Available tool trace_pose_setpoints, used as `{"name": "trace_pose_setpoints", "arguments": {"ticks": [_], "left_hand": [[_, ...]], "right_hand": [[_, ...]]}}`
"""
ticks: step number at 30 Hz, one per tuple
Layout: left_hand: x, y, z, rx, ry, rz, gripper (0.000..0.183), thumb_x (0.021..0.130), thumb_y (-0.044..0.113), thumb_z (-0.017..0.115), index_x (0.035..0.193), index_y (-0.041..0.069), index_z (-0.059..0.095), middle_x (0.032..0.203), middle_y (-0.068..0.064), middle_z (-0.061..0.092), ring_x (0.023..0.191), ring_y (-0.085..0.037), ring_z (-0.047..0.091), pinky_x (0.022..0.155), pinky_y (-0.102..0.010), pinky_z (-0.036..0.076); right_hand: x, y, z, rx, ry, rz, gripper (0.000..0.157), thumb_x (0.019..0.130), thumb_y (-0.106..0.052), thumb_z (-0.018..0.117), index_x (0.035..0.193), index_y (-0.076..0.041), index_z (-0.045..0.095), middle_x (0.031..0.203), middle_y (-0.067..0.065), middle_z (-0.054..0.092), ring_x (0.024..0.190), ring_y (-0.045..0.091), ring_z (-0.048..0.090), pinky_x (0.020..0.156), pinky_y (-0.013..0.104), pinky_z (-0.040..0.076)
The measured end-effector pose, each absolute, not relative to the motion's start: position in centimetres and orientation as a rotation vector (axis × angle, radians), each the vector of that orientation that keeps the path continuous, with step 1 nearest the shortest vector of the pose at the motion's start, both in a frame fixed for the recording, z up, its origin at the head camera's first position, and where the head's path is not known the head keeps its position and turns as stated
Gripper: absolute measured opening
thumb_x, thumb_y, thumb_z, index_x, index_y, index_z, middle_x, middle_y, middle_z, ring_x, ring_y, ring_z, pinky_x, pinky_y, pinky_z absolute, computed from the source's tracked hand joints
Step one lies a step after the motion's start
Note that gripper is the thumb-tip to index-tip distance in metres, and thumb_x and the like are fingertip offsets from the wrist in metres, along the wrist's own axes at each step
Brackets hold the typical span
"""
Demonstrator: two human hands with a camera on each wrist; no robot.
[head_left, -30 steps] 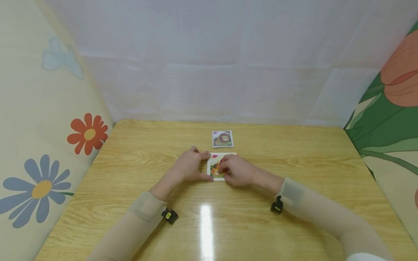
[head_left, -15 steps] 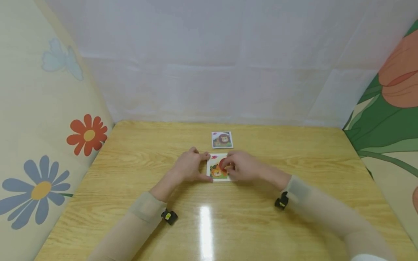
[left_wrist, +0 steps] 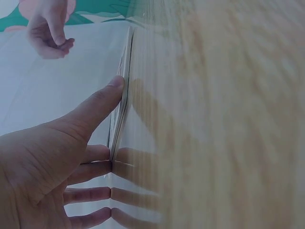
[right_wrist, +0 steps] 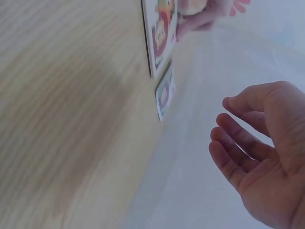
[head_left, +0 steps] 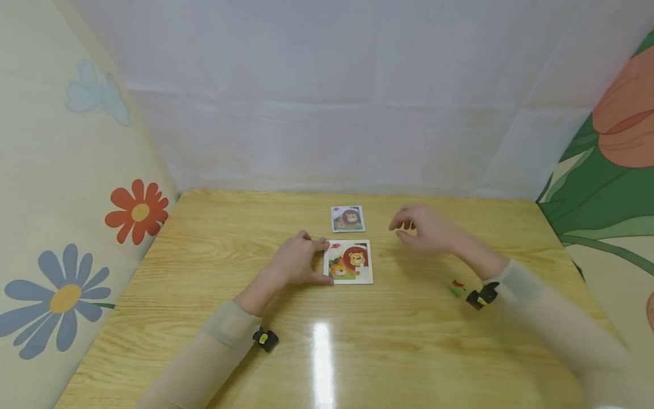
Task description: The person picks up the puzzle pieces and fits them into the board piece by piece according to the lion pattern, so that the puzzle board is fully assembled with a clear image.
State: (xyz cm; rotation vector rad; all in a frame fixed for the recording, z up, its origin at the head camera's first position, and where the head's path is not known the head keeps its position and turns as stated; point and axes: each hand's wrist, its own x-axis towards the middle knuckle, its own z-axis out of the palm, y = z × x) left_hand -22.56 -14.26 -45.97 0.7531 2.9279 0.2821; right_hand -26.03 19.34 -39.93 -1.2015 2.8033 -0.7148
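A square lion jigsaw puzzle lies in a white-rimmed tray on the table; bare white shows at its lower right corner. My left hand rests at the tray's left side, thumb near the lower corner and index finger near the upper one. In the left wrist view, the left hand's thumb touches the tray's edge and its fingers are extended. My right hand hovers above the table to the right of the puzzle, holding nothing. The right wrist view shows the right hand with fingers loosely bent.
A smaller lion picture card lies just behind the puzzle. Under the right forearm, a loose green and red puzzle piece lies on the wooden table. A white cloth hangs behind the table.
My right hand has let go of the red-brown lion piece, now in the puzzle's upper right, and has moved right and back. The loose piece has come into view. The left hand stays put.
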Motion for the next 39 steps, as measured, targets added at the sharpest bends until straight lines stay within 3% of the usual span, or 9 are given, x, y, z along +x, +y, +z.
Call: {"name": "trace_pose_setpoints", "arguments": {"ticks": [7, 22, 29, 39], "left_hand": [[-22.6, -14.4, -46.0, 0.748, 2.934, 0.283, 0.099, 0.073, 0.067, 0.089, 0.150, 0.011, 0.061, 0.149, -0.014, 0.066, 0.123, -0.036, 0.061, 0.102, -0.050, 0.059], [-22.4, -14.3, -45.9, 0.777, 2.936, 0.278, 0.098, 0.074, 0.068, 0.088, 0.149, 0.009, 0.062, 0.148, -0.014, 0.066, 0.121, -0.036, 0.062, 0.101, -0.050, 0.059], [-22.5, -14.3, -45.8, 0.764, 2.936, 0.268, 0.099, 0.074, 0.067, 0.089, 0.150, 0.011, 0.061, 0.147, -0.015, 0.067, 0.121, -0.035, 0.061, 0.101, -0.048, 0.059], [-22.4, -14.2, -45.7, 0.769, 2.929, 0.275, 0.098, 0.075, 0.067, 0.089, 0.150, 0.011, 0.061, 0.149, -0.014, 0.066, 0.124, -0.037, 0.061, 0.103, -0.050, 0.058]], "right_hand": [[-25.8, 23.2, -38.5, -1.085, 2.883, -0.676, 0.018, 0.099, -0.002, 0.067, 0.113, -0.004, 0.078, 0.104, 0.011, 0.075, 0.089, 0.021, 0.067, 0.081, 0.046, 0.060], [-21.8, 28.9, -39.3, -0.771, 2.952, -0.555, 0.017, 0.100, -0.007, 0.066, 0.110, 0.002, 0.077, 0.081, 0.000, 0.074, 0.067, 0.006, 0.061, 0.063, 0.029, 0.053], [-18.7, 29.0, -40.8, -0.731, 2.892, -0.457, 0.015, 0.098, -0.013, 0.073, 0.103, 0.000, 0.077, 0.073, -0.003, 0.074, 0.058, 0.003, 0.061, 0.053, 0.025, 0.052], [-17.1, 28.0, -43.5, -0.657, 2.825, -0.450, 0.016, 0.093, -0.023, 0.080, 0.092, -0.007, 0.076, 0.070, -0.005, 0.071, 0.061, 0.004, 0.061, 0.057, 0.027, 0.053]]}}
